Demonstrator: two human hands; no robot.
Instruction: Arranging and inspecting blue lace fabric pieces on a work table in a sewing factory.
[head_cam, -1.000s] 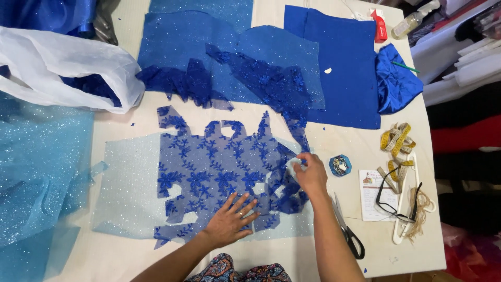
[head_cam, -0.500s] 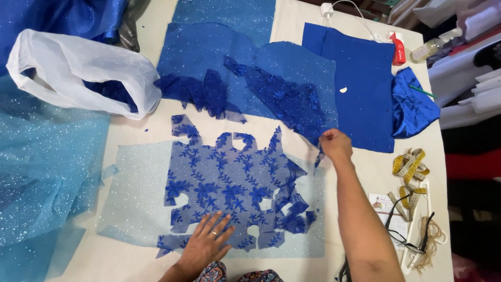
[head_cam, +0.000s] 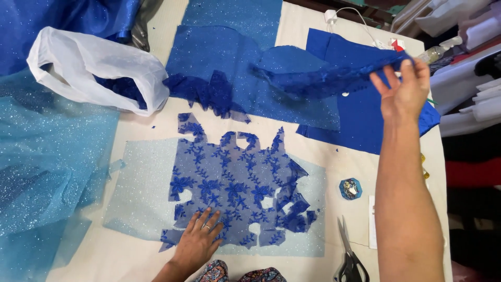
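My left hand [head_cam: 198, 241] lies flat, fingers spread, on the lower left of a cut piece of dark blue floral lace [head_cam: 235, 185]. The lace rests on a pale blue glitter tulle sheet [head_cam: 138, 193] on the cream table. My right hand [head_cam: 402, 89] is raised at the far right and pinches the end of a long strip of dark blue lace [head_cam: 323, 78]. That strip stretches leftward in the air above a blue glitter fabric panel [head_cam: 219, 52] and a plain royal blue fabric piece [head_cam: 360, 115].
A white plastic bag [head_cam: 88, 68] with blue fabric inside lies upper left. Light blue glitter tulle [head_cam: 47, 172] drapes off the left edge. Black scissors [head_cam: 347, 256] and a small blue round tin [head_cam: 350, 188] sit lower right. A white charger cable [head_cam: 344, 18] lies at the top.
My right hand has gone from the lace piece's right edge up and to the far right, lifting a lace strip off the table. My left hand has slid left along the lace's lower edge.
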